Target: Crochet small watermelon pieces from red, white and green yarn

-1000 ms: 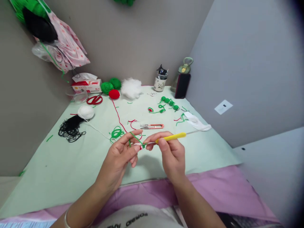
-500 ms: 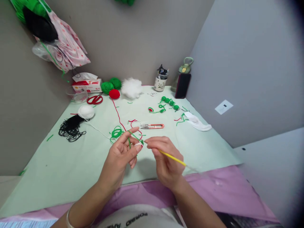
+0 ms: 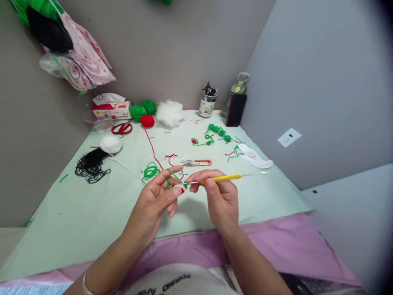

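Observation:
Between thumb and fingers, my left hand (image 3: 156,192) pinches a small crochet piece (image 3: 182,189) in white, red and green. Green yarn (image 3: 175,175) runs from that piece over my raised left index finger. My right hand (image 3: 221,196) grips a crochet hook (image 3: 225,178) by its yellow handle; the metal tip meets the green edge of the piece, and the other thin end points right. Behind my left hand lies a loose coil of green yarn (image 3: 150,170). Orange thread snips (image 3: 198,162) rest just beyond my hands.
Along the back stand a tissue box (image 3: 113,110), green yarn balls (image 3: 138,112), a red yarn ball (image 3: 147,121), white stuffing (image 3: 170,114), a jar (image 3: 207,106) and a phone (image 3: 236,110). Red scissors (image 3: 122,128), white yarn (image 3: 111,144) and black yarn (image 3: 92,164) sit left; green crocheted pieces (image 3: 219,132) lie right.
My right hand has turned the hook from slanting down to the right to nearly level, its rear end swinging upward. My left hand keeps its hold on the crochet piece.

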`<state>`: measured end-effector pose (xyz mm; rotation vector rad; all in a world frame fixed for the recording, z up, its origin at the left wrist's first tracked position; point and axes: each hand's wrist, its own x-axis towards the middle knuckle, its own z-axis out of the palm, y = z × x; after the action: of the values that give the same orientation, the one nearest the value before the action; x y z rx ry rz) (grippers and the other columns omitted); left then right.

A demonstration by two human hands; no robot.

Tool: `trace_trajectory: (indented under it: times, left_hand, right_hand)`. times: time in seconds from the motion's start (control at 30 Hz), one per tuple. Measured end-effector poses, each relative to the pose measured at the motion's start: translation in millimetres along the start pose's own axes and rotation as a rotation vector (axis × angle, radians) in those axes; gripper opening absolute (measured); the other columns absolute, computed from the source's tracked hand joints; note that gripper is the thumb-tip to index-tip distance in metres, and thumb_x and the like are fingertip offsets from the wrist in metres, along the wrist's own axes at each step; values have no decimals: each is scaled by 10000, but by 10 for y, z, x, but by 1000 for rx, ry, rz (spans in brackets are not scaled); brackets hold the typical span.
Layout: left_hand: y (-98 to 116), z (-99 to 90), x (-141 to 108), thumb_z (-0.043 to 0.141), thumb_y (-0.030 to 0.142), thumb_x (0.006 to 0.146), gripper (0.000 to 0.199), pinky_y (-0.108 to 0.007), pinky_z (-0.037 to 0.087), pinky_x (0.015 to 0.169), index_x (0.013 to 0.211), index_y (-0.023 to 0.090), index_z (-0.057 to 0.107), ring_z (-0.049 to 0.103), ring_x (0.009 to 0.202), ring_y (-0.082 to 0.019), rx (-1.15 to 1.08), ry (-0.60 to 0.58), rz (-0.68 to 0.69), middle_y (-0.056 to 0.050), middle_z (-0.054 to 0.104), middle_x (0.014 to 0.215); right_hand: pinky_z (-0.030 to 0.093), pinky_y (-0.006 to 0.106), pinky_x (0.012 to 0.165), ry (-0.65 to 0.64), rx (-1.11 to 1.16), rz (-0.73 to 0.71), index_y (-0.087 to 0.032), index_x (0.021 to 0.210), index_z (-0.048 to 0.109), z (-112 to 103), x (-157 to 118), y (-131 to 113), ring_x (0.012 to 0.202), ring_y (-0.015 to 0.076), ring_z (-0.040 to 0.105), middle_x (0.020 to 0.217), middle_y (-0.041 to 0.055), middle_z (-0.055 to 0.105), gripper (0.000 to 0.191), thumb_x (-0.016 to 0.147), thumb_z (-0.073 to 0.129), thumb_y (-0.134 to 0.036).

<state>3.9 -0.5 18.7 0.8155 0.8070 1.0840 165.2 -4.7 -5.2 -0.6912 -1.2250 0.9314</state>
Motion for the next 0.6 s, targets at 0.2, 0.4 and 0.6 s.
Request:
trace_trajectory:
  times: [0.2,0.4,0.6]
  left_hand:
    - [-34,-30,9,838,243,841,400,-156,441,458,1232,251,751,491,493,-12,59,36,80,40,592,869]
    - [-102,-56,19,834,236,847,460,-152,460,515,1290,272,717,524,555,-37,173,87,185,44,602,856]
    - [-8,-9,17,881,213,776,535,-118,272,382,1287,186,725,243,448,-14,-70,-7,-59,81,498,665]
  right_hand:
    - [608,313,759,-32,-188,-117,-247,1086,725,-1,-30,-33,828,152,721,1008,51,770,234,1072,494,-209]
    - [632,341,763,-135,-655,-616,-193,1227,657,45,-45,-23,948,209,752,996,104,781,261,1024,510,-118]
    - [629,361,801,-100,-820,-623,-284,1252,716,32,-73,38,978,221,738,1086,94,769,322,1006,565,-143]
